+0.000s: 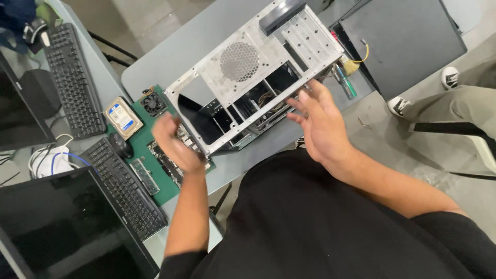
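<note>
Head view: bare metal computer case lies on its side across the grey desk, its near corner reaching toward the desk's near edge. Right hand is raised just beside the case's near right end, palm turned inward, fingers spread apart and holding nothing; can't tell if the tips touch the frame. Left hand hovers at the case's near left corner, blurred, fingers loosely curled, not gripping anything. Under it sits a green circuit board, with a hard drive, a mouse and a keyboard toward the desk's left side.
</note>
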